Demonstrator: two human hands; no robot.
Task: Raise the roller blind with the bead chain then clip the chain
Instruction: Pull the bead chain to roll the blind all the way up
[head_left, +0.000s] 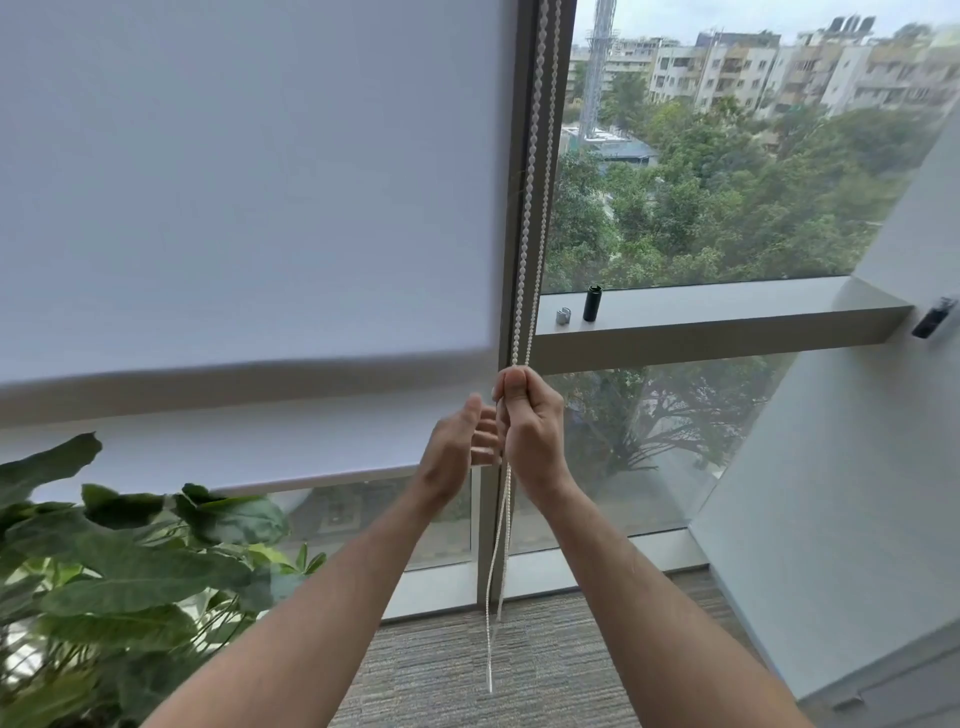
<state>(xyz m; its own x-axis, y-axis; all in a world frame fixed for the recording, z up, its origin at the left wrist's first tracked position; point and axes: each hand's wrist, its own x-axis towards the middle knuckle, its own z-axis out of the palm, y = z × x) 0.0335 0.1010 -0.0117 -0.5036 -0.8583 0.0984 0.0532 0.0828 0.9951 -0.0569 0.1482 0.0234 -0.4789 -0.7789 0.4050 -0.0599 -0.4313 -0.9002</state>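
Note:
A white roller blind covers the left window pane, and its blurred bottom edge hangs just above the plant. The white bead chain runs down along the grey window post in two strands. My right hand is closed in a fist around the chain. Below the fist the chain's loop dangles toward the carpet. My left hand is just left of the chain with its fingers apart, touching or nearly touching the strands.
A leafy green plant fills the lower left. On the window ledge stand a small black cylinder and a small silver clip. A slanted white column rises at the right. Grey carpet lies below.

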